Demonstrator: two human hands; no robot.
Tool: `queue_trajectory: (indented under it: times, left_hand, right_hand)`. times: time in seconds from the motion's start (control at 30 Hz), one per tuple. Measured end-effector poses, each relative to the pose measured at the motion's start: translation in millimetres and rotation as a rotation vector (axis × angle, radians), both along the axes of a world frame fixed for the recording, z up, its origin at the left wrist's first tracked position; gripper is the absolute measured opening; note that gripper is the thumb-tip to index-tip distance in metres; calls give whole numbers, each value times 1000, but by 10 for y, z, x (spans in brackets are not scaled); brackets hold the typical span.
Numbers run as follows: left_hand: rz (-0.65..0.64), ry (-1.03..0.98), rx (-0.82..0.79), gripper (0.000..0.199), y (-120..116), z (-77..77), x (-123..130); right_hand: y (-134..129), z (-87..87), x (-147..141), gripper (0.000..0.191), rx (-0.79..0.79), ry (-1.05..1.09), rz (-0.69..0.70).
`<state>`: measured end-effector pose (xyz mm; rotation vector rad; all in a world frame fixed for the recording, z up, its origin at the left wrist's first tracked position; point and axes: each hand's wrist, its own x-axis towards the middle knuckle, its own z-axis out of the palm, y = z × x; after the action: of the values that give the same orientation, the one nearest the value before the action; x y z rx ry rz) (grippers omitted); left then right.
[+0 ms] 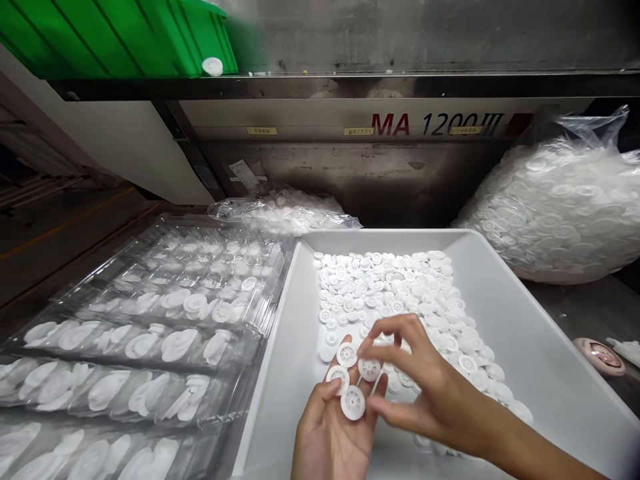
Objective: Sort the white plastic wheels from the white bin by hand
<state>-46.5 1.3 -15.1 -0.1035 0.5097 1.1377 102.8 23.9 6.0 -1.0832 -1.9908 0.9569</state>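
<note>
Palm up, my left hand (334, 427) holds several small round white plastic wheels (353, 403) with hubs and spoke-like openings. Its thumb presses on a wheel (338, 381) at the left of the group. My right hand (417, 377) reaches in from the right, its fingers and thumb curled around another white wheel (369, 369) at the upper right of the palm. Both hands are above a large pale grey tub (280, 393), where a thick layer of similar white wheels (400, 283) lies loose. My forearm and hands hide part of that layer.
At left, clear plastic compartment trays (200, 340) hold white parts. Behind them lies a clear bag of parts (285, 208); a big full bag (560, 207) stands at right. A green bin (125, 37) and a loose white part (213, 66) rest on the metal ledge above.
</note>
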Motion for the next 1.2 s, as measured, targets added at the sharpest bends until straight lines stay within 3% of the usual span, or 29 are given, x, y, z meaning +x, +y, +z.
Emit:
queue_trajectory:
  times: [0.1, 0.17, 0.33, 0.47, 0.7, 0.93, 1.2]
  left_hand:
    - [-49, -25, 25, 51, -15, -40, -16]
    - [-69, -65, 54, 52, -22, -51, -19]
    - [-53, -83, 67, 57, -27, -37, 20]
    - [-19, -70, 33, 59, -17, 2, 31]
    - [47, 23, -75, 66, -18, 52, 17]
    - [19, 46, -58, 58, -10, 24, 8]
    - [87, -14, -74, 63, 0, 50, 25]
  right_hand:
    - [-39, 2, -74, 16, 495, -216, 140]
    - [-52, -7, -109, 13, 668, -296, 190]
    - [-44, 4, -101, 18, 740, -313, 249]
    - [-43, -3, -54, 17, 709, -332, 275]
    - [-63, -42, -23, 17, 609, -347, 274]
    - [-52, -14, -32, 17, 629, -351, 282]
    - [-56, -1, -6, 16, 635, -337, 243]
